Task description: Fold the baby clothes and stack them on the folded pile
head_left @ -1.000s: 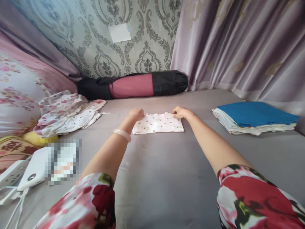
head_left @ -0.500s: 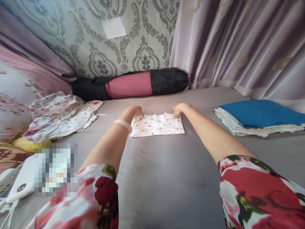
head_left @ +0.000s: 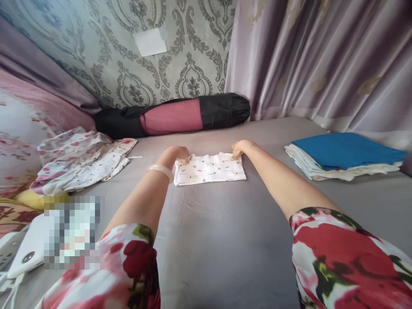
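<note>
Grey fabric is covering the broad bed (head_left: 225,249), and behind it a patterned wall (head_left: 189,47) is rising beside a mauve curtain (head_left: 305,60). A long black-and-pink bag (head_left: 170,117) is lying along the foot of the wall. On the left a rumpled heap of printed clothes (head_left: 80,159) is resting, while on the right a folded stack (head_left: 347,150) is sitting with a blue cloth on top. Between the two, near the middle of the bed, a white printed cloth (head_left: 209,169) is lying folded into a flat rectangle. A white device (head_left: 35,244) is lying at the near left. The left hand (head_left: 181,154) is bending down onto the cloth's far left corner, and the right hand (head_left: 240,149) is touching the far right one; both are curling, but whether they are pinching or only pressing, I cannot tell. A pale bangle (head_left: 161,170) is circling the left wrist.
</note>
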The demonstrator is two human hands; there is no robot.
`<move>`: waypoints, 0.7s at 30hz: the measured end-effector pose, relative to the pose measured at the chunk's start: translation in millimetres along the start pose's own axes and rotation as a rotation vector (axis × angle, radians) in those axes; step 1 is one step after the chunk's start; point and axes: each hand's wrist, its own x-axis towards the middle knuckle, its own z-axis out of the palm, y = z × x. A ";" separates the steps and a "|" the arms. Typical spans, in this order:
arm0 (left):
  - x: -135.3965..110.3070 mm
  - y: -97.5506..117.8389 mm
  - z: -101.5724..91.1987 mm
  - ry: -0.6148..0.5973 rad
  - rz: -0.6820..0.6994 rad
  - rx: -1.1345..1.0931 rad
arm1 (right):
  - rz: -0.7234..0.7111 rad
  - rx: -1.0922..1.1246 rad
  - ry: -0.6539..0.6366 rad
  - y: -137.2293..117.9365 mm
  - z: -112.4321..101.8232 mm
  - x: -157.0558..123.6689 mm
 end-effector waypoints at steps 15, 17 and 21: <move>-48.1 6.7 50.3 0.461 -0.061 -0.086 | -0.091 0.117 0.400 4.6 45.8 -61.7; -55.7 5.2 47.9 0.496 -0.045 -0.093 | -0.111 0.150 0.440 7.9 44.6 -63.9; -68.6 -6.6 33.8 0.523 -0.006 -0.132 | -0.185 0.289 0.501 16.1 32.1 -71.4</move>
